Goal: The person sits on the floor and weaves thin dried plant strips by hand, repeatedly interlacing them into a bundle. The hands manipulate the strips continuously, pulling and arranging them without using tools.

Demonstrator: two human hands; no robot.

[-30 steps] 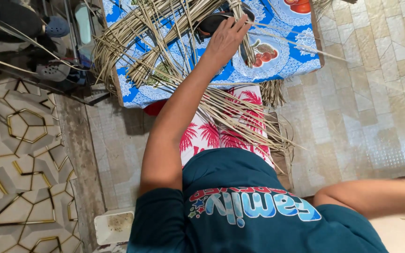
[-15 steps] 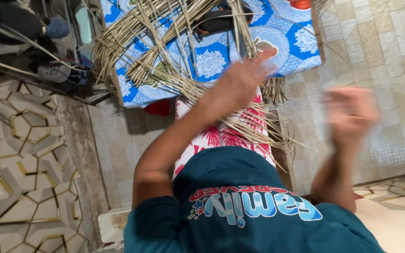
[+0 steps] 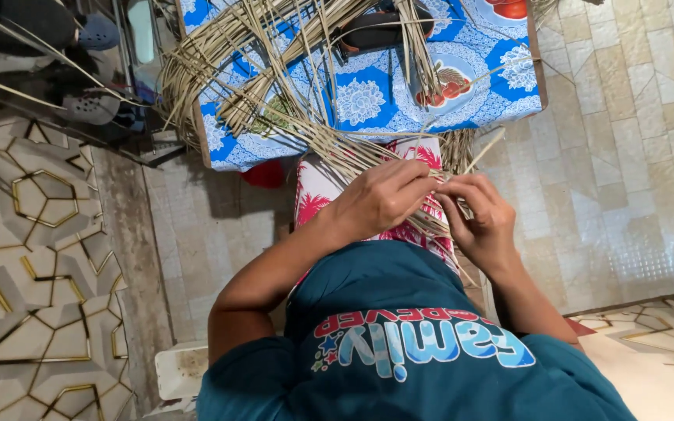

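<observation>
2 bare hands meet over the person's lap in the head view. The left hand (image 3: pixel 380 199) comes in from the left with its fingers curled down and closed over a bundle of long, flat, tan palm-leaf strips (image 3: pixel 368 160). The right hand (image 3: pixel 477 214) sits just beside it, fingertips touching the left hand's, and pinches the same strips between thumb and fingers. Both grips are narrow and closed on the strips; how many strips each one holds cannot be told.

The strips run from the hands up and to the left, fanning out over a low table covered by a blue and white flower-patterned cloth (image 3: pixel 368 101), where they pile into a loose tangle. A few ends hang off the table's near edge and across the lap. Under the hands lies a pink and white palm-print fabric (image 3: pixel 313 199) over the knees, and below that a teal printed T-shirt (image 3: pixel 399 312). A dark oblong object (image 3: pixel 380 31) lies on the cloth among the strips near the far edge. Beige floor tiles (image 3: pixel 626 156) spread to the right, and a grey floor covering with gold hexagon lines (image 3: pixel 33 273) to the left.
</observation>
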